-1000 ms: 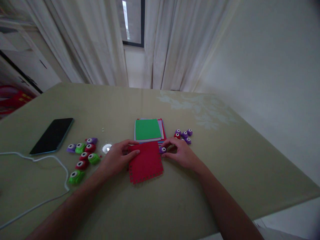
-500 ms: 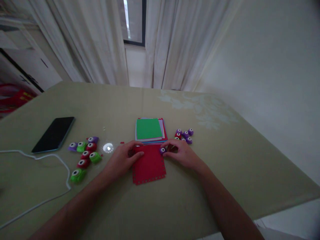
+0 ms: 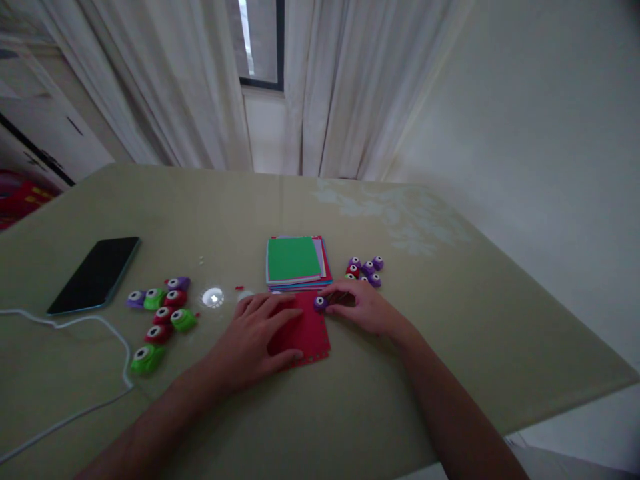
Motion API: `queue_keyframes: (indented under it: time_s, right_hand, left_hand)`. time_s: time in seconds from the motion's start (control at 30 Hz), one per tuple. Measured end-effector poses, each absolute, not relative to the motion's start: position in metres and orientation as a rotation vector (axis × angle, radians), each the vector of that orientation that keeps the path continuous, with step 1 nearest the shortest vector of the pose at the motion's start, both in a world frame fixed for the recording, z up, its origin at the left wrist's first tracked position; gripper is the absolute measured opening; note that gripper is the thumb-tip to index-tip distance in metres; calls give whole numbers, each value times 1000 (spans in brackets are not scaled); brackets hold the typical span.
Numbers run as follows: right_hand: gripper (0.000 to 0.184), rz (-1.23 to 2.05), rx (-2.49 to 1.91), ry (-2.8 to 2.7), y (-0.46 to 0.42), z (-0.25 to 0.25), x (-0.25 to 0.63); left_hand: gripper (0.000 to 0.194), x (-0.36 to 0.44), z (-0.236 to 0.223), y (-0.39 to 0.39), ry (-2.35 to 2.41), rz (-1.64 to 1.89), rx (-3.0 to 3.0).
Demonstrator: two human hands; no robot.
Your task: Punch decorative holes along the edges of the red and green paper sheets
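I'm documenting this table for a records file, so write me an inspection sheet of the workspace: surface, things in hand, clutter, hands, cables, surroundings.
Surface: pale green table, leaf pattern at far right.
Things in hand: red square, purple eyed piece.
Clutter: dark-screened tablet at left; green-topped stack beyond the red square; eyed pieces grouped left and right.
Hands: left hand spread over the red square; right hand pinching the purple eyed piece.
Cables: white cable, left side.
Surroundings: curtains, window, white wall.

Table (image 3: pixel 480 333) with red sheet (image 3: pixel 313 333), stack (image 3: pixel 293 260)
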State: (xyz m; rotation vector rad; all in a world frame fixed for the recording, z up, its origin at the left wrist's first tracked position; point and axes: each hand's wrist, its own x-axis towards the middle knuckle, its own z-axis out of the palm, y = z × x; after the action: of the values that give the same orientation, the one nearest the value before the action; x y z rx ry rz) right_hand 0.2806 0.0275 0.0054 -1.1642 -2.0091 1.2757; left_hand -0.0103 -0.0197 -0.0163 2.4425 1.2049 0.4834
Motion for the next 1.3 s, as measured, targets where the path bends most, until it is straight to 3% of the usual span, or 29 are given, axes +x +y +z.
queue_keyframes:
  time_s: [1.3]
  right_hand:
    - [23,1285,-1135,-2053,30,2,285]
  left_hand:
    - [56,-18,-27,-11,1152,413,2466]
